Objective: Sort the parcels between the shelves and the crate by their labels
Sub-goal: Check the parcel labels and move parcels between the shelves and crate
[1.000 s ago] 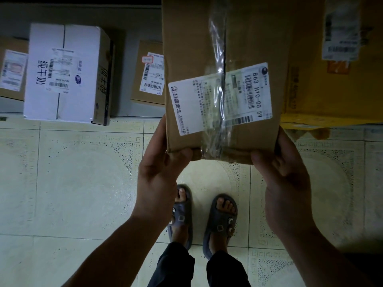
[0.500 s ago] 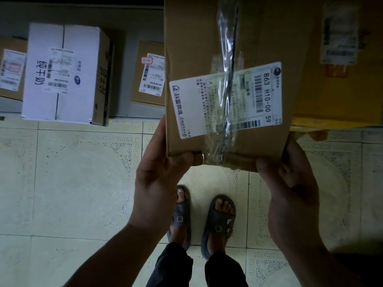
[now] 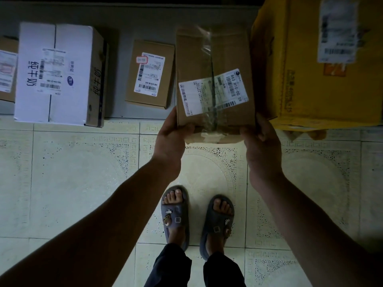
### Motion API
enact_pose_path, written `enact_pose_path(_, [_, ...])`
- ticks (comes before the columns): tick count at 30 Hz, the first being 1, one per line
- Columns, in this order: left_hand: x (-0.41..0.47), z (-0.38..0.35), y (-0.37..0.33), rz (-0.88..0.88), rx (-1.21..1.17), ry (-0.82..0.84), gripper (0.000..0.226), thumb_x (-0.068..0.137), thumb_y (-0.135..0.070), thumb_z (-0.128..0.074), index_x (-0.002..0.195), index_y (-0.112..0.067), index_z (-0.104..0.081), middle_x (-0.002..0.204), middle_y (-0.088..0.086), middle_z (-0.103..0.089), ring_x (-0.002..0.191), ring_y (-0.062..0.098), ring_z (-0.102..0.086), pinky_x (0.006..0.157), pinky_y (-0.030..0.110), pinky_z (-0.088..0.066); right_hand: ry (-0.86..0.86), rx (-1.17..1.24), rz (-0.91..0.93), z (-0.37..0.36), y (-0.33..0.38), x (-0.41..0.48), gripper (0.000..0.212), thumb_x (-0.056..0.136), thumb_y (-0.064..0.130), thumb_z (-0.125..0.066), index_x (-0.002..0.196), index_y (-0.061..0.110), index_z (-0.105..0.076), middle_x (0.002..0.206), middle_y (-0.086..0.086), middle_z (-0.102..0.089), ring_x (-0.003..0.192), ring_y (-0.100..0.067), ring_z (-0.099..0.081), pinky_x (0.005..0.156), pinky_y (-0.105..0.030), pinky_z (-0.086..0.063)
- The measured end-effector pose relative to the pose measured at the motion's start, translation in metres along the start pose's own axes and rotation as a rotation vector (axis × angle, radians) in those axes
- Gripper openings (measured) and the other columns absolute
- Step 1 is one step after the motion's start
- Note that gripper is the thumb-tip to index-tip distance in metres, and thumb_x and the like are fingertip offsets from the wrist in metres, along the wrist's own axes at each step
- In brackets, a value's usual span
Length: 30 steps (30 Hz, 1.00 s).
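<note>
the brown parcel (image 3: 215, 79) was held at its near end by both hands. the left hand (image 3: 170, 137) gripped the near left corner with the thumb on top, and the right hand (image 3: 262, 150) gripped the near right corner the same way. the hands were apart, with the parcel's width between them. the parcel's far part lay over the front edge of the grey shelf (image 3: 134, 23), between the small brown box (image 3: 150, 74) and the yellow carton (image 3: 310, 79); whether it touched the shelf could not be told. its white label (image 3: 213, 93) faced up under clear tape. a white carton (image 3: 56, 73) stood further left, overhanging the shelf's front edge, with another brown box (image 3: 7, 69) at the left end. below, grey slippers (image 3: 176, 216) stood on the pale tiled floor (image 3: 72, 172).
</note>
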State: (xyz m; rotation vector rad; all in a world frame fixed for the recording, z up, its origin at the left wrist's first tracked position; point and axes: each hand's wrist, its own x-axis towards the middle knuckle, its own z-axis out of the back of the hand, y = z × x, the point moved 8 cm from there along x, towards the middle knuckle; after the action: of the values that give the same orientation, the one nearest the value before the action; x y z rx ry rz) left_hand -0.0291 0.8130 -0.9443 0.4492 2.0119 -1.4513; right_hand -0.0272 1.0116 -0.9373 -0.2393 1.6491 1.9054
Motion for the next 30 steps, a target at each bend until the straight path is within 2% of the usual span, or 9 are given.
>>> enact_pose_path(4, [0.017,-0.007,0.005,0.011,0.048,0.021,0.066,0.082,0.018,-0.041,0.133,-0.022,-0.056,0.126,0.006,-0.064,0.117,0.027,-0.059,0.101,0.041,-0.048,-0.034,-0.002,-0.033,0.0,-0.009,0.013,0.044,0.091,0.014,-0.058,0.133,0.029,-0.056,0.119,0.009,-0.066,0.108,-0.008,-0.059,0.08,-0.022,-0.044])
enact_pose_path(7, [0.019,-0.002,0.021,0.106,0.136,-0.057,0.055,0.085,-0.002,-0.055,0.135,-0.024,-0.054,0.126,0.006,-0.064,0.113,0.023,-0.061,0.106,0.044,-0.043,-0.056,-0.016,-0.11,0.0,-0.022,0.011,0.044,0.089,0.023,-0.06,0.131,0.032,-0.054,0.121,0.012,-0.064,0.107,-0.005,-0.057,0.083,-0.027,-0.041])
enact_pose_path(10, [0.011,0.009,0.037,0.292,0.103,-0.239,0.047,0.088,-0.021,-0.067,0.133,-0.022,-0.055,0.117,0.001,-0.064,0.1,0.013,-0.059,0.101,0.034,-0.045,-0.079,0.059,-0.261,-0.001,-0.035,0.001,0.037,0.092,0.023,-0.062,0.128,0.026,-0.054,0.13,0.002,-0.059,0.116,-0.012,-0.053,0.095,-0.037,-0.045])
enact_pose_path(12, [0.007,0.003,0.042,0.341,-0.008,-0.215,0.039,0.091,-0.016,-0.064,0.13,-0.018,-0.057,0.118,0.004,-0.065,0.103,0.013,-0.061,0.092,0.024,-0.049,-0.063,0.18,-0.378,-0.006,-0.038,-0.007,0.047,0.095,0.017,-0.059,0.138,0.022,-0.043,0.134,-0.012,-0.056,0.126,-0.029,-0.053,0.1,-0.04,-0.047])
enact_pose_path(13, [0.006,0.0,0.041,0.333,-0.046,-0.194,0.037,0.092,-0.013,-0.063,0.128,-0.016,-0.059,0.118,0.004,-0.066,0.105,0.014,-0.061,0.09,0.022,-0.05,-0.056,0.245,-0.409,-0.009,-0.038,-0.009,0.052,0.096,0.013,-0.058,0.143,0.018,-0.037,0.134,-0.018,-0.055,0.124,-0.033,-0.055,0.099,-0.038,-0.049])
enact_pose_path(17, [0.011,-0.007,0.03,0.267,-0.109,-0.158,0.031,0.093,-0.008,-0.058,0.123,-0.016,-0.062,0.11,0.002,-0.067,0.102,0.012,-0.059,0.092,0.021,-0.048,-0.029,0.333,-0.389,-0.018,-0.025,-0.002,0.055,0.095,0.009,-0.057,0.145,0.016,-0.036,0.123,-0.01,-0.061,0.112,-0.023,-0.062,0.098,-0.037,-0.05])
enact_pose_path(20, [0.02,-0.013,0.018,0.238,-0.133,-0.14,0.036,0.094,-0.006,-0.054,0.128,-0.018,-0.058,0.118,0.002,-0.067,0.111,0.012,-0.06,0.104,0.026,-0.044,0.016,0.323,-0.371,-0.026,-0.014,0.013,0.05,0.094,0.011,-0.059,0.141,0.016,-0.041,0.121,-0.006,-0.063,0.109,-0.018,-0.063,0.098,-0.037,-0.051])
enact_pose_path(26, [0.044,-0.023,-0.006,0.198,-0.133,-0.084,0.042,0.095,-0.002,-0.052,0.135,-0.015,-0.051,0.131,0.008,-0.062,0.123,0.018,-0.056,0.109,0.03,-0.04,0.055,0.303,-0.304,-0.037,0.009,0.04,0.036,0.09,0.012,-0.063,0.125,0.013,-0.055,0.115,-0.007,-0.066,0.107,-0.019,-0.064,0.092,-0.035,-0.052])
enact_pose_path(30, [0.053,-0.009,-0.012,0.221,-0.085,-0.061,0.044,0.094,-0.003,-0.055,0.135,-0.016,-0.051,0.133,0.009,-0.059,0.124,0.019,-0.054,0.109,0.033,-0.041,0.013,0.306,-0.302,-0.052,0.006,0.041,0.042,0.091,0.01,-0.061,0.131,0.013,-0.048,0.121,-0.008,-0.063,0.107,-0.019,-0.064,0.089,-0.033,-0.054])
